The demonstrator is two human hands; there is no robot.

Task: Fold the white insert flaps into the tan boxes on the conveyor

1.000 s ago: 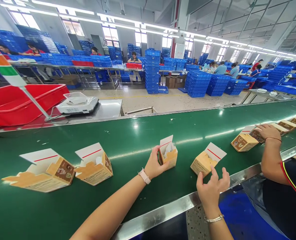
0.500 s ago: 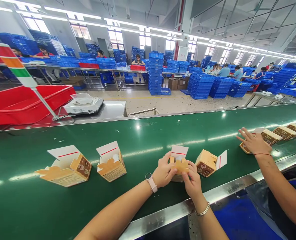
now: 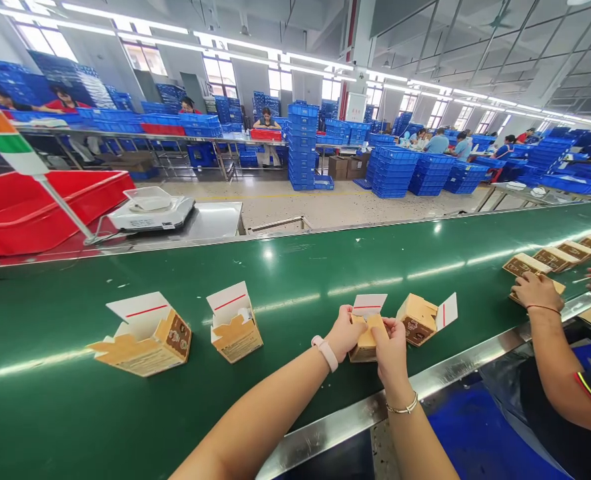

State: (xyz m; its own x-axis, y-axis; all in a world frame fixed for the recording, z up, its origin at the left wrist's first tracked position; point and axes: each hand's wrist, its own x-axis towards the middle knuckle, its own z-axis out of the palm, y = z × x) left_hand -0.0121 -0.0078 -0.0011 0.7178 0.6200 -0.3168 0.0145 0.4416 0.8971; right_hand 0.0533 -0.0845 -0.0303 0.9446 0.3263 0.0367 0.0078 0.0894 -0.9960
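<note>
Green conveyor belt (image 3: 295, 267) runs across the view and carries small cardboard cartons. At the left, the red bin (image 3: 35, 207) and the scale (image 3: 150, 208) stand beyond the belt. On the belt, the first open carton (image 3: 145, 340) lies on its side, with the second open carton (image 3: 235, 327) just beside it. The left hand (image 3: 344, 331) and the right hand (image 3: 389, 347) both grip the held carton (image 3: 366, 333), fingers closed around its sides, its white flap upright. The fourth carton (image 3: 420, 319) sits just right of the hands. Farther right, a co-worker's hand (image 3: 538, 291) rests on the closed cartons (image 3: 555, 259) in a row.
</note>
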